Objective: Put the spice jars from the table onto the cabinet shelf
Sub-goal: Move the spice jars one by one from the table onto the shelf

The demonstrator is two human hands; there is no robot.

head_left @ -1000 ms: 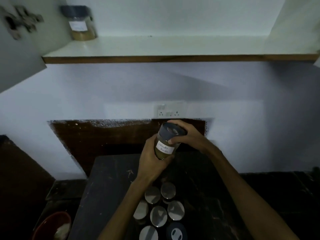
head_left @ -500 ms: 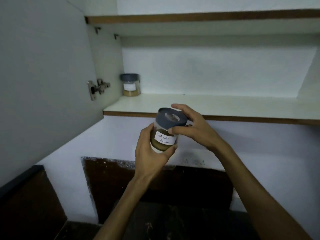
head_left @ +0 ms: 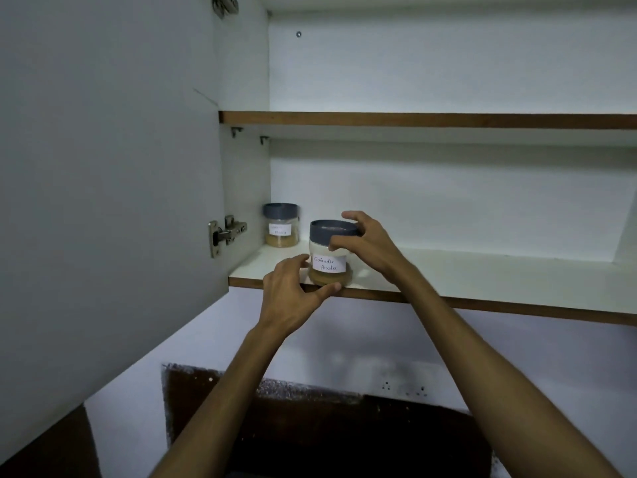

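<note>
Both hands (head_left: pixel 293 291) grip the coriander jar (head_left: pixel 331 257) — at the shelf (head_left: pixel 482 277) edge.

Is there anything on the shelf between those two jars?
No. In the head view, only bare white shelf separates the back jar from the coriander jar.

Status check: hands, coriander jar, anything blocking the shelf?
Left hand grips coriander jar at base, right hand at lid. Jar at front edge of lower shelf. Second jar back-left, clear of it.
</note>
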